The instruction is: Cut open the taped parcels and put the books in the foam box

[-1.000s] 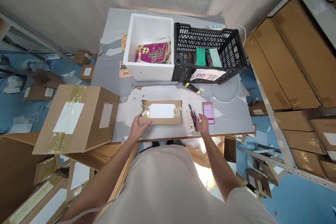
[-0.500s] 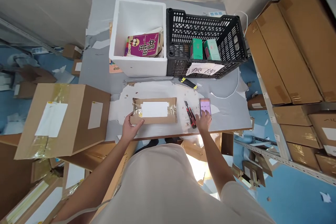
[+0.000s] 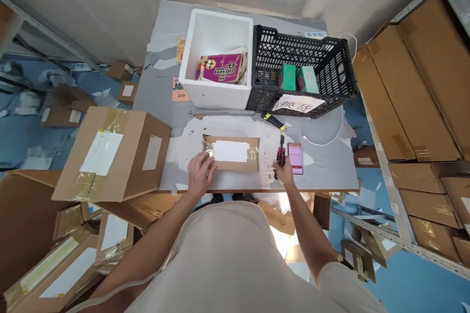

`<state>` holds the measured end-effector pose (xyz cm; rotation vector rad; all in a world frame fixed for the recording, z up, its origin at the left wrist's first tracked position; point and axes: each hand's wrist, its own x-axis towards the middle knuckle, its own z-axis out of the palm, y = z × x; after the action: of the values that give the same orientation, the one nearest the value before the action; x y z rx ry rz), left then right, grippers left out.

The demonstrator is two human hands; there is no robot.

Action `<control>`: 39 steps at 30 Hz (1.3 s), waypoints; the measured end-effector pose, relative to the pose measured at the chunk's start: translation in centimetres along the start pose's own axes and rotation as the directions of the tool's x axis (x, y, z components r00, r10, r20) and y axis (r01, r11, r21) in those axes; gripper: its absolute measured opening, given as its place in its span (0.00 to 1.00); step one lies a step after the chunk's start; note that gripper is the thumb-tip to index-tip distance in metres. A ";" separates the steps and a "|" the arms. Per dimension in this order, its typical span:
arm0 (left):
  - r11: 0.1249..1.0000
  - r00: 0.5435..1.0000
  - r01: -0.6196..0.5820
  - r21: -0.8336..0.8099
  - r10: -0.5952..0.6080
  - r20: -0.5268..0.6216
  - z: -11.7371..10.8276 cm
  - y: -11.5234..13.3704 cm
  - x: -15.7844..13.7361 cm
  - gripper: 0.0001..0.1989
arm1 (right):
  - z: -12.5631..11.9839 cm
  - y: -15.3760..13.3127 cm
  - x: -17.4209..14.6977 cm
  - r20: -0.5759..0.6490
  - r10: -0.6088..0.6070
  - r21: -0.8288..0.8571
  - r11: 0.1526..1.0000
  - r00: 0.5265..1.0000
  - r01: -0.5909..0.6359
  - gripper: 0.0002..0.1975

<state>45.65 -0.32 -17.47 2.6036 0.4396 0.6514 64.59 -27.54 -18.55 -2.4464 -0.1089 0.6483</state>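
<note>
A small flat cardboard box [image 3: 254, 154] with a white label and clear tape lies on the table in front of me. My left hand [image 3: 201, 172] grips its lower left corner, fingers bent over the edge. In my right hand [image 3: 284, 171] is a red and black utility knife [image 3: 281, 149], lifted slightly and pointing away from me. Just right of that hand lies a phone [image 3: 295, 158] with a pink lit screen. Beyond the box rests a second, black and yellow utility knife [image 3: 273, 121].
A white foam box [image 3: 216, 95] with books and a black plastic crate [image 3: 264, 100] with small green boxes stand at the back. A large taped carton [image 3: 134, 156] is at the left. Stacked cartons [image 3: 407, 102] fill a rack on the right. A white cable [image 3: 323, 143] curves across the table.
My right hand has moved from the phone to the red and black utility knife and picked it up. My left hand has shifted onto the box's corner. The view has swung slightly left.
</note>
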 end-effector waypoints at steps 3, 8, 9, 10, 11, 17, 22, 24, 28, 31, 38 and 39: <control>0.988 0.981 -0.153 0.007 0.151 0.120 0.2 0.1 -0.4 0.19 | -2.7 -4.0 -1.3 0.087 -0.297 0.142 0.948 0.951 0.283 0.27; 0.979 0.964 -0.204 0.020 0.197 0.178 0.8 -0.2 -0.7 0.21 | -2.6 -13.5 -2.7 0.486 -0.652 -0.139 0.601 0.582 0.787 0.27; 0.979 0.965 -0.204 0.018 0.198 0.172 0.8 -0.3 -0.7 0.21 | -2.0 -15.0 -2.6 0.564 -0.637 -0.205 0.508 0.526 0.836 0.27; 0.979 0.965 -0.204 0.013 0.199 0.169 0.9 -0.4 -0.7 0.21 | -1.3 -16.3 -2.4 0.628 -0.606 -0.264 0.423 0.487 0.867 0.27; 0.979 0.966 -0.202 0.007 0.199 0.166 0.9 -0.4 -0.6 0.21 | -0.6 -17.2 -2.1 0.677 -0.569 -0.314 0.350 0.467 0.882 0.27; 0.981 0.971 -0.195 -0.022 0.196 0.140 0.9 -0.3 -0.6 0.19 | 1.1 -19.6 -1.2 0.762 -0.427 -0.473 0.147 0.487 0.869 0.32; 0.981 0.974 -0.192 -0.022 0.193 0.116 1.4 -0.5 -0.8 0.18 | 1.1 -19.9 -1.5 0.772 -0.382 -0.510 0.104 0.507 0.854 0.35; 0.981 0.974 -0.192 -0.029 0.194 0.117 1.6 -0.6 -0.8 0.19 | 1.0 -19.7 -1.5 0.773 -0.375 -0.519 0.092 0.512 0.850 0.36; 0.980 0.973 -0.198 -0.034 0.200 0.113 1.6 -0.7 -0.9 0.19 | 1.3 -19.5 -1.7 0.768 -0.369 -0.534 0.081 0.523 0.841 0.37; 0.979 0.973 -0.202 -0.027 0.204 0.105 1.7 -0.7 -0.9 0.19 | 1.4 -19.3 -1.7 0.765 -0.374 -0.535 0.086 0.525 0.841 0.36; 0.978 0.970 -0.210 -0.022 0.211 0.120 1.7 -0.8 -1.0 0.19 | 0.7 -17.9 -1.2 0.764 -0.327 -0.546 0.135 0.557 0.827 0.35; 0.978 0.970 -0.209 -0.016 0.209 0.123 1.7 -0.9 -1.0 0.19 | 0.6 -18.0 -1.3 0.765 -0.329 -0.541 0.139 0.554 0.830 0.35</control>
<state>45.49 -0.52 -19.59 2.6918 0.1264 0.5509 64.47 -12.81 -8.17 -2.6104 -2.1301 0.9045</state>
